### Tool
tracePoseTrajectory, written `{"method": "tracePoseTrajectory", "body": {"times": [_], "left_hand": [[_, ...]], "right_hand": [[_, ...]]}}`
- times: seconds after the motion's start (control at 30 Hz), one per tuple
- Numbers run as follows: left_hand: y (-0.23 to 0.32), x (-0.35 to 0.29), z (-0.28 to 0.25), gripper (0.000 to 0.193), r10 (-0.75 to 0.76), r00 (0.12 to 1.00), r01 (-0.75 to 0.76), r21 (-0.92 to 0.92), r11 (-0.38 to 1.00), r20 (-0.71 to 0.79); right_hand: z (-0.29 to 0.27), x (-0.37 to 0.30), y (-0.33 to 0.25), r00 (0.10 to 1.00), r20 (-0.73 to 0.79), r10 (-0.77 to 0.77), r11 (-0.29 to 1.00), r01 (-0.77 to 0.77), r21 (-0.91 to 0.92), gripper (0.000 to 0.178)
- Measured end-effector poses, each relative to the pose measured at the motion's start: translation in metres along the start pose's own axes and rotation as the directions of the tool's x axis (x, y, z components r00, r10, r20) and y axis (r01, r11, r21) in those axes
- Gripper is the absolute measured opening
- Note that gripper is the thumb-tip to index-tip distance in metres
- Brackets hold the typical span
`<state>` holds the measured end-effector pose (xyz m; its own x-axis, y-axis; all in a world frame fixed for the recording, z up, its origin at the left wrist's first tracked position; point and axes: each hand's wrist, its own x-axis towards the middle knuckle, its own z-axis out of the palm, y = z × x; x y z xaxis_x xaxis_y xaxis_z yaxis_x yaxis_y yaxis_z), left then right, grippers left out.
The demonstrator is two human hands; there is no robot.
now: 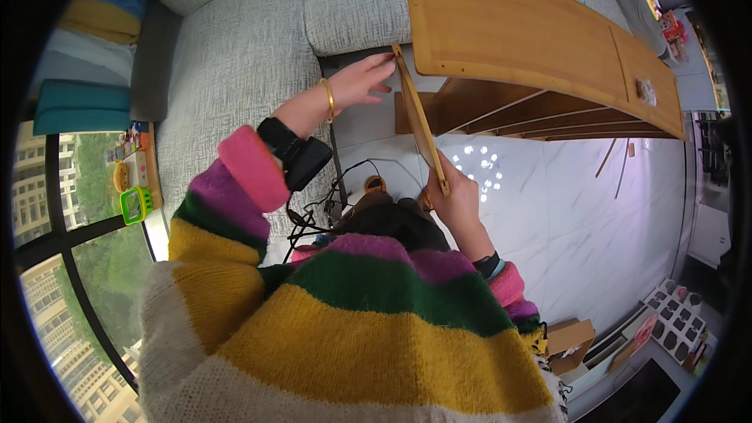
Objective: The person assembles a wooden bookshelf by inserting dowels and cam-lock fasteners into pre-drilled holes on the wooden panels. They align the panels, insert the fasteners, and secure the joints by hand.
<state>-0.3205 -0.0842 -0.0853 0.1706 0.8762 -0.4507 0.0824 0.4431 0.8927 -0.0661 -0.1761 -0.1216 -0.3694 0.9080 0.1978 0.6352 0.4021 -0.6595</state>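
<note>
A narrow wooden board (pixel 423 127), seen nearly edge-on, slants between my hands beside the large wooden shelf unit (pixel 517 19). Around its near end, my right hand (pixel 457 202) is closed, with the thumb along the edge. My left hand (pixel 356 92) is at the far end, fingers stretched out and apart; the fingertips are close to the board, and whether they touch it I cannot tell. The unit lies on its side with a broad panel facing up and several inner shelves showing below.
A grey sofa (pixel 235 55) runs along the left and back. Black cables (pixel 317 215) hang near my left forearm. Two thin rods (pixel 605 158) show by the unit's right end, above the white marble-look floor (pixel 548 211). An open cardboard box (pixel 570 341) stands at lower right.
</note>
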Motion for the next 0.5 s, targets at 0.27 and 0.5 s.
{"method": "tracePoseTrajectory", "body": {"times": [0.27, 0.5], "left_hand": [[0.024, 0.036, -0.001, 0.058, 0.01, 1.0, -0.015, -0.326, 0.945, -0.015], [0.052, 0.067, 0.005, 0.039, 0.008, 0.999, -0.027, -0.489, 0.872, -0.042]], "right_hand": [[0.016, 0.036, -0.019, 0.998, 0.03, 0.053, 0.998, -0.052, -0.03, 0.036], [0.02, 0.065, -0.018, 0.993, -0.108, 0.05, 0.998, -0.053, -0.019, 0.032]]}}
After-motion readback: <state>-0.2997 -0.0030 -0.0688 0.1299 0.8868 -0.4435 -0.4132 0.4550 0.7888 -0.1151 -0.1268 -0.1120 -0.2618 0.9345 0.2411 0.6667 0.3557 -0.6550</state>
